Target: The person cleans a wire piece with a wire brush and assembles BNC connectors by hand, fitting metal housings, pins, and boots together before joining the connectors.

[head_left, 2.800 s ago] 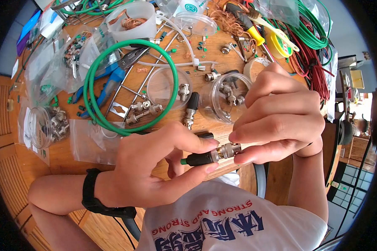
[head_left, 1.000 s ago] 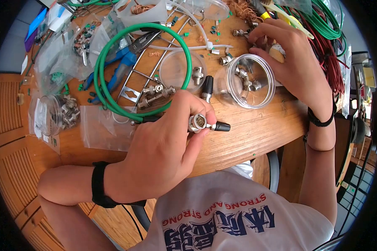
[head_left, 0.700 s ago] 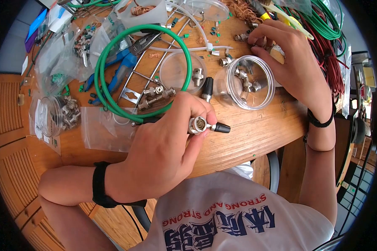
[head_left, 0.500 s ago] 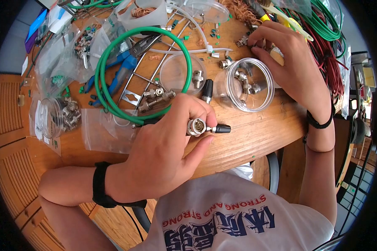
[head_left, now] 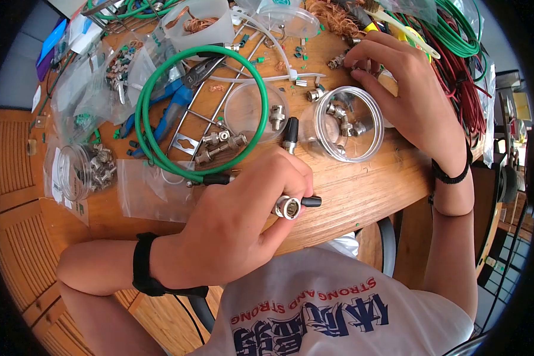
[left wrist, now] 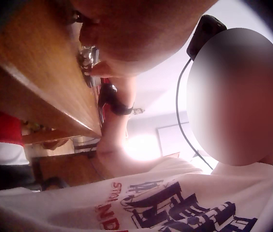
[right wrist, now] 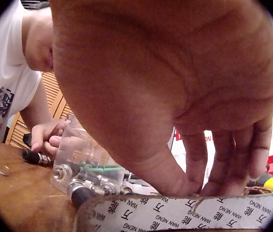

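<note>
My left hand (head_left: 237,207) grips a metal BNC connector (head_left: 288,207) by its fingertips, its round open end facing up toward the head camera. A black boot (head_left: 312,202) sticks out beside it to the right. My right hand (head_left: 406,83) reaches over the back right of the table, thumb and index fingertips right at a metal connector (head_left: 337,61); I cannot tell whether they pinch anything. In the right wrist view, a tape roll (right wrist: 175,215) hides those fingertips. Between the hands stands a clear jar (head_left: 371,151) with several connectors inside.
A green cable loop (head_left: 264,107) lies left of centre over blue-handled pliers (head_left: 175,95) and a wire rack. A black-booted connector (head_left: 291,133) lies ahead of the left hand. Plastic bags (head_left: 71,95), a second jar (head_left: 74,172) and red cables (head_left: 460,98) crowd the sides.
My right hand has left the held connector and moved to the back right, where a loose connector has shifted slightly. My left hand has turned its connector upward and lowered it a little.
</note>
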Demonstrator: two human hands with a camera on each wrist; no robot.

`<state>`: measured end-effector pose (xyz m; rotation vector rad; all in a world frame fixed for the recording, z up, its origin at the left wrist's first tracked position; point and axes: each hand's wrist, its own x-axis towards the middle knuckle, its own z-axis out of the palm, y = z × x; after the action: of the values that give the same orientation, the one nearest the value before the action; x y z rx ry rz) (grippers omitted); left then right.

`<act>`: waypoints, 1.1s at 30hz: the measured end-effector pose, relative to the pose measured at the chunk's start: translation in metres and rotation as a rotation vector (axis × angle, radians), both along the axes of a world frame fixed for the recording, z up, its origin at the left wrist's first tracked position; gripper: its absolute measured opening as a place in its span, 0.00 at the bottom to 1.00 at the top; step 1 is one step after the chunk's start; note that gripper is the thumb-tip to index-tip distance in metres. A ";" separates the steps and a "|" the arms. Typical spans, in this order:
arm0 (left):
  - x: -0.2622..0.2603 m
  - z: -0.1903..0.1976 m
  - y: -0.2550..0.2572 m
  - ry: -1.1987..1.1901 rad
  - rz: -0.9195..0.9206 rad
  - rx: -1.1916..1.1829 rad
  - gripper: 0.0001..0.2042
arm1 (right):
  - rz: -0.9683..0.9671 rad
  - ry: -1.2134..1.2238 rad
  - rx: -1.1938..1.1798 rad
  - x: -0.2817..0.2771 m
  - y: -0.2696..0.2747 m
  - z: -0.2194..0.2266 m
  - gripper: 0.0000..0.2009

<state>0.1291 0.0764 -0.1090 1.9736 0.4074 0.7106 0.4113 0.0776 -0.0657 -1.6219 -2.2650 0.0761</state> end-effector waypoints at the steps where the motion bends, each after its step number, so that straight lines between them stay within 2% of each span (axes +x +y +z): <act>1: -0.001 0.000 0.000 0.000 0.000 0.000 0.22 | 0.000 0.000 0.000 0.000 0.000 0.000 0.07; 7: -0.002 0.001 0.001 0.043 -0.012 0.004 0.22 | 0.001 -0.014 0.031 -0.002 0.001 0.004 0.07; 10: 0.001 0.000 0.000 -0.011 0.004 0.011 0.23 | -0.046 0.063 0.014 -0.003 0.000 0.006 0.08; 12: -0.001 0.004 0.001 0.026 -0.003 -0.063 0.24 | -0.021 0.111 0.047 -0.003 0.001 0.007 0.09; 16: 0.000 0.002 0.000 0.003 0.005 -0.046 0.25 | -0.008 0.154 0.094 -0.014 0.002 0.018 0.10; 18: -0.002 0.004 0.001 0.047 -0.007 -0.049 0.25 | 0.163 0.351 0.153 -0.011 0.003 0.018 0.10; 23: -0.001 0.004 -0.001 0.043 0.008 -0.043 0.25 | 0.390 0.253 0.221 -0.006 -0.002 0.033 0.12; 33: -0.002 0.008 -0.002 0.077 0.032 -0.059 0.25 | 0.515 0.384 0.377 -0.011 -0.006 0.027 0.12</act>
<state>0.1275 0.0740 -0.1012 1.9472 0.5018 0.6372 0.4001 0.0712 -0.0389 -0.7414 -2.1654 0.0737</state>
